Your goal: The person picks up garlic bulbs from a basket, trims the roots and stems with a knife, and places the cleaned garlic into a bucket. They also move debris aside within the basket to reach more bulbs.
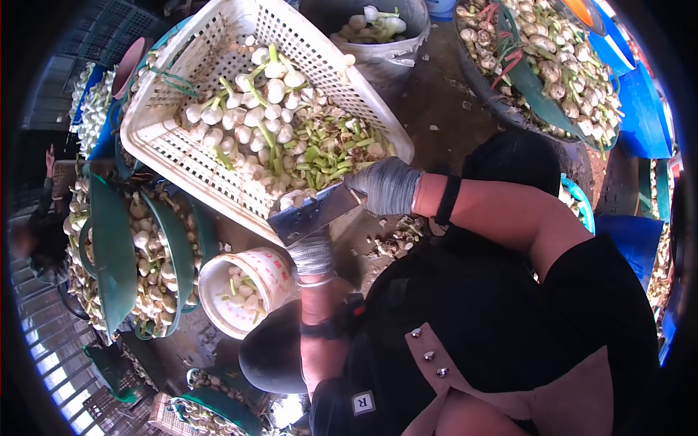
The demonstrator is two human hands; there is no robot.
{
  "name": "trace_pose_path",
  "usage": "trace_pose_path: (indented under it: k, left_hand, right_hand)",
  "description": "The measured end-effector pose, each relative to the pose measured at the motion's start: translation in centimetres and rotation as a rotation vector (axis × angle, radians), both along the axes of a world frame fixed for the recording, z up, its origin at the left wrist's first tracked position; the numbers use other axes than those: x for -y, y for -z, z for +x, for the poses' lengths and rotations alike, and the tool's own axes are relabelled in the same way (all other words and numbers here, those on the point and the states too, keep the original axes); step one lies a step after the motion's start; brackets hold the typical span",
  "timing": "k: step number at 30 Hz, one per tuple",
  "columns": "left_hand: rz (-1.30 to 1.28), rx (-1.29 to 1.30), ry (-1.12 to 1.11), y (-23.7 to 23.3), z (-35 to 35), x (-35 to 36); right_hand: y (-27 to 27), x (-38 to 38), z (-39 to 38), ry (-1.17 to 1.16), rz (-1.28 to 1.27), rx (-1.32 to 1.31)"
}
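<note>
My right hand (385, 187), in a grey knit glove, grips a cleaver (311, 218) whose broad blade points left over the near rim of a white plastic basket (196, 178). Just below the blade is my left hand (311, 254), also gloved and closed; the blade covers its fingertips and whatever they hold. In the basket lie many garlic bulbs (251, 116), some with green stems. Nearer my right hand is a heap of cut green stem pieces (331, 149).
A white bucket (211, 291) with a few bulbs stands by my knee. Behind the basket is a grey bucket (396, 58) with bulbs. Green tubs (116, 254) of garlic fill the left, and a large tub (483, 91) sits at right. Trimmings (396, 240) litter the floor.
</note>
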State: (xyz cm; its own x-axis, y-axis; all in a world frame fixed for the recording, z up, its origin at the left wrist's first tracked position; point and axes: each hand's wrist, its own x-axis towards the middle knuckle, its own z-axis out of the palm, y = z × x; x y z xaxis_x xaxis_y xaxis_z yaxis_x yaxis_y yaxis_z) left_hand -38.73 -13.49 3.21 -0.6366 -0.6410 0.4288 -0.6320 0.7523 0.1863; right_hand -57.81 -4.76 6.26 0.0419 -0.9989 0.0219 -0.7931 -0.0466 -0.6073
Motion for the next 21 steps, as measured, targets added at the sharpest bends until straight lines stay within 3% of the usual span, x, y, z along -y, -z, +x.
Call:
trace_pose_path:
  k: [2,4,5,6,7,10,11,12,14,16,18,19,20,21]
  left_hand:
    - [0.032,-0.046,0.022,1.8,0.0,0.0]
    - [-0.076,0.059,-0.005,2.8,-0.3,-0.3]
    - [0.555,-0.536,-0.038,3.3,-0.4,-1.1]
    - [0.706,-0.747,-0.266,-0.4,-0.9,-2.2]
    - [0.642,-0.783,-0.211,-1.4,-1.1,-2.1]
    - [0.610,-0.744,-0.149,-2.7,-0.8,-1.4]
    - [0.647,-0.672,-0.128,-2.8,-1.1,-1.2]
    - [0.885,-0.884,-0.106,-2.3,-1.8,-1.4]
    - [0.299,-0.357,0.028,-3.5,-2.5,-1.7]
    - [0.208,-0.319,0.063,-2.7,-2.8,-1.8]
    - [0.548,-0.483,0.131,-4.0,-1.5,-2.3]
    - [1.259,-1.030,0.114,-4.2,-2.7,-2.5]
    - [1.415,-1.038,-0.004,-5.4,-1.6,-2.4]
    - [1.624,-1.229,0.146,-6.2,-1.6,-2.5]
  right_hand:
    - [1.5,0.1,-0.4,0.037,0.024,0.079]
    - [2.7,0.5,-0.9,0.015,-0.111,0.059]
    - [3.2,0.9,-1.2,0.112,0.095,0.001]
    - [3.2,1.4,-1.7,0.211,0.300,-0.057]
    - [6.8,1.1,-3.7,0.137,0.101,0.081]
    - [6.1,1.9,-2.6,0.219,0.092,0.134]
    - [5.7,2.4,-1.5,0.247,0.072,0.451]
    - [4.2,2.4,-0.6,0.227,0.076,0.654]
    - [-0.1,2.2,0.2,0.373,0.469,1.086]
    - [-0.7,2.5,0.4,0.335,0.503,1.030]
    - [-2.2,2.6,0.2,0.270,0.532,0.967]
    - [-3.7,2.2,0.3,0.185,0.298,0.790]
    - [-4.6,1.8,0.4,0.103,0.068,0.609]
    - [-4.7,1.3,0.6,0.113,-0.010,0.684]
